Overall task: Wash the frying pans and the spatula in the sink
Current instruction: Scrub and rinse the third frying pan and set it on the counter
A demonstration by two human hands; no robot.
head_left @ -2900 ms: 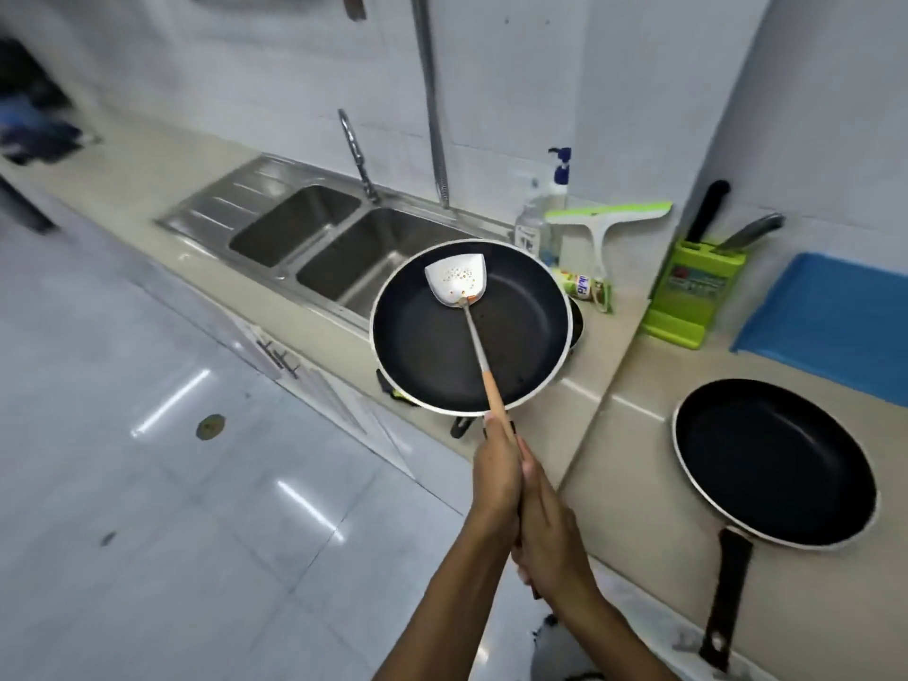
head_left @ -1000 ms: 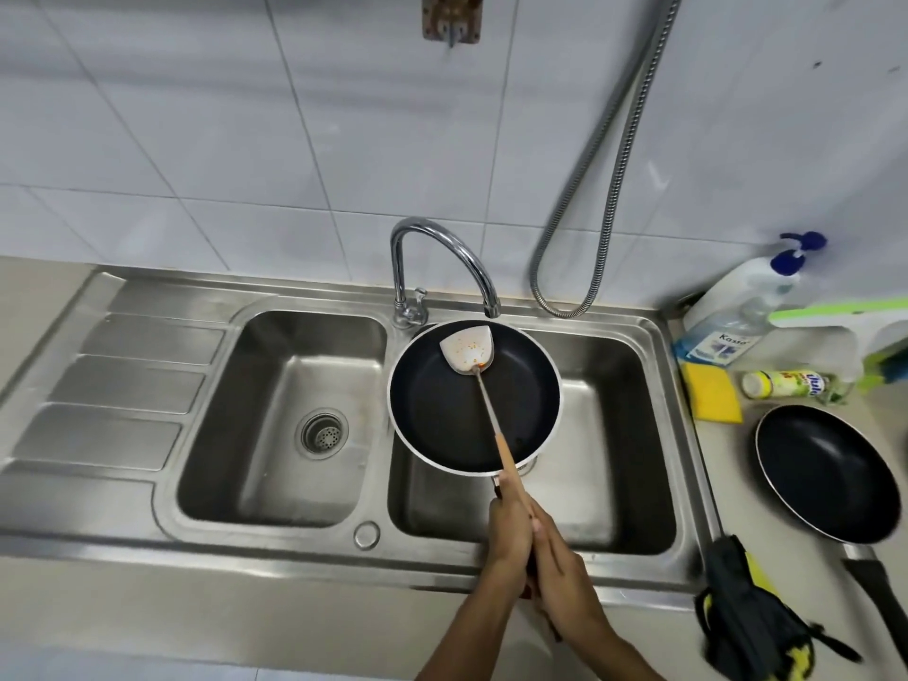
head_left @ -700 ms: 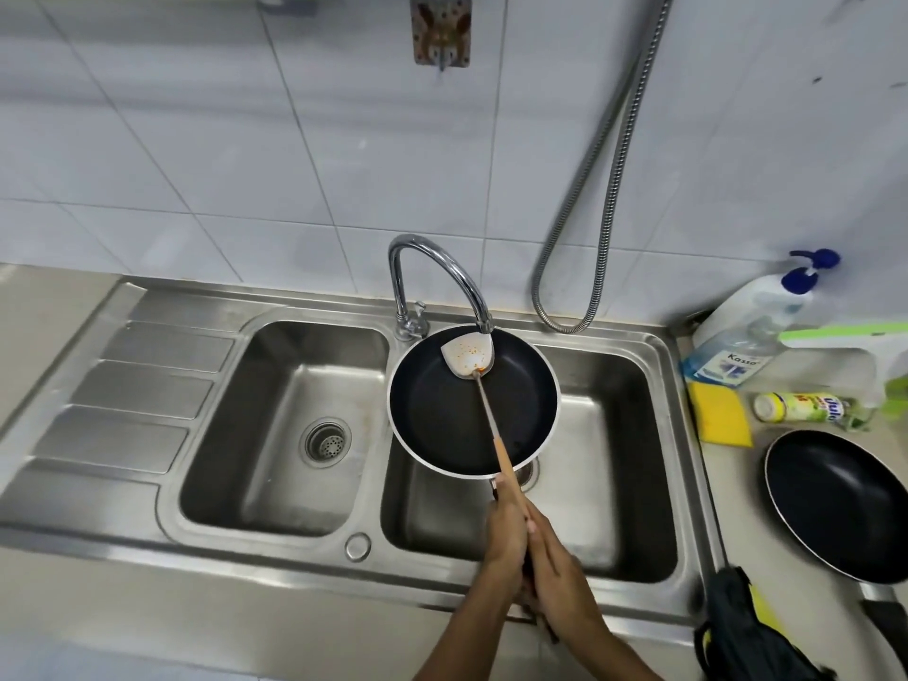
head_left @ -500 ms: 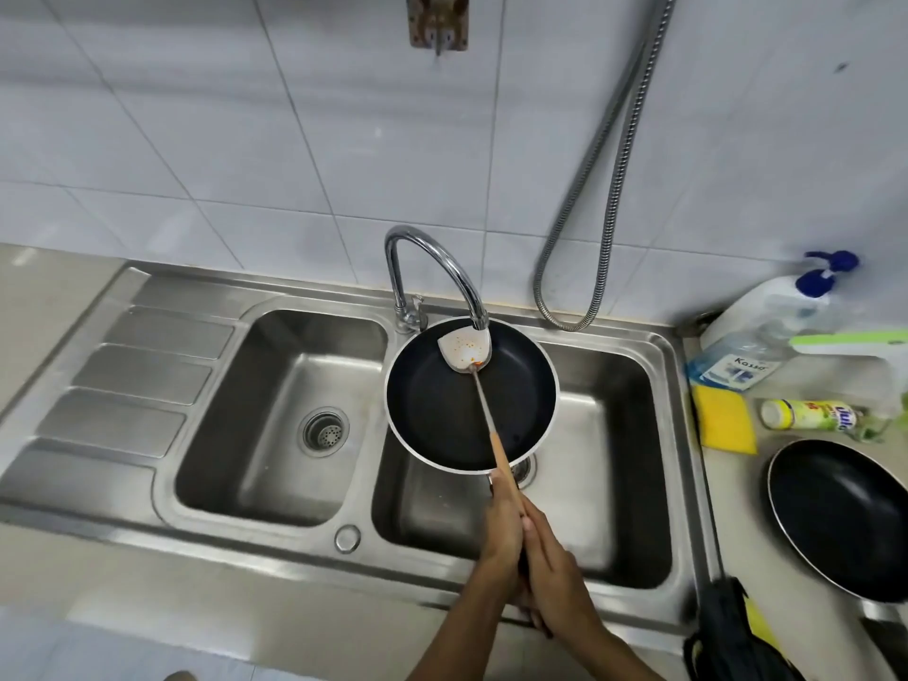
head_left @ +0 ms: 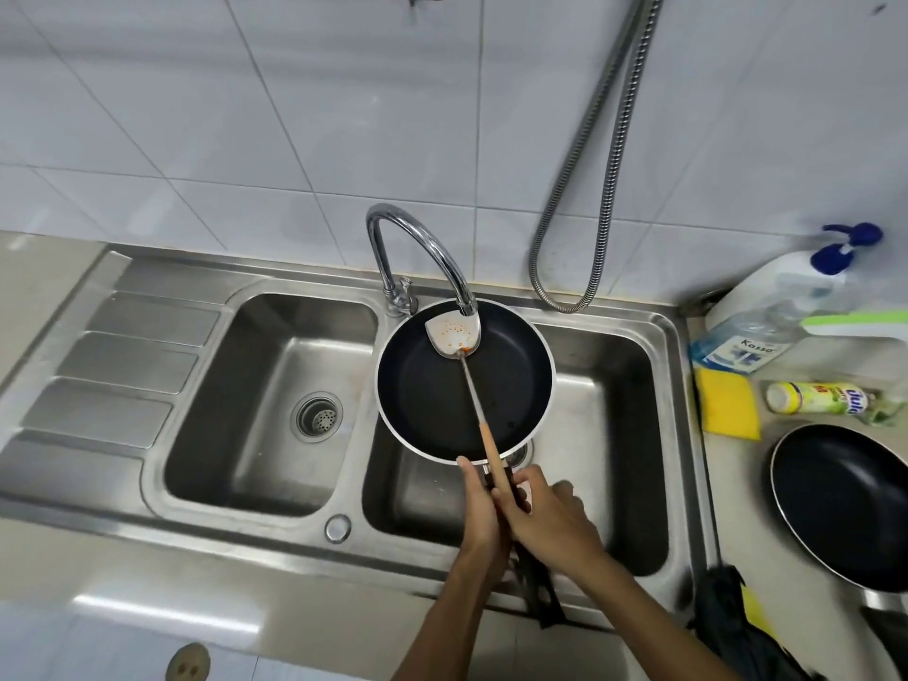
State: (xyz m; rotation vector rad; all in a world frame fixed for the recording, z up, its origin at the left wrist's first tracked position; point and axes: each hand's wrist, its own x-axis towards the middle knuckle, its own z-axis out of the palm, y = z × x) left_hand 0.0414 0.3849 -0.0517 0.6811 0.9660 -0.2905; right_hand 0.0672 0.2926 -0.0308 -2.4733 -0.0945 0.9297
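While you hold the frying pan (head_left: 432,400) level over the right basin of the sink (head_left: 236,530), much of the grip stays out of sight. Your left hand (head_left: 479,513) shows only its back, clenched about the pan's black handle, thumb up by the rim. The handle itself is covered apart from a dark stub below your wrists. Your right hand (head_left: 550,525) has its fingers (head_left: 525,480) pinching the wooden end of the spatula (head_left: 452,334), and its outer knuckles are blurred.

The spatula's spotted blade lies in the pan on the far side, right under the tip of the faucet (head_left: 466,299), touching or nearly so (the angle will not settle it).

The pan's left rim overhangs the divider between the basins, and the left basin and the right basin's far-right floor lie open. On the desk (head_left: 732,489) to your right, a second frying pan (head_left: 845,508) is cut off by the frame edge, and a dark bundle (head_left: 732,626) hangs at the sink's near corner. A yellow sponge (head_left: 727,403) lies just beyond the sink's right rim.

Half a second ago your hands were pressed together. The right has since swung clear of the left, and the blade now sits closer beneath the spout.
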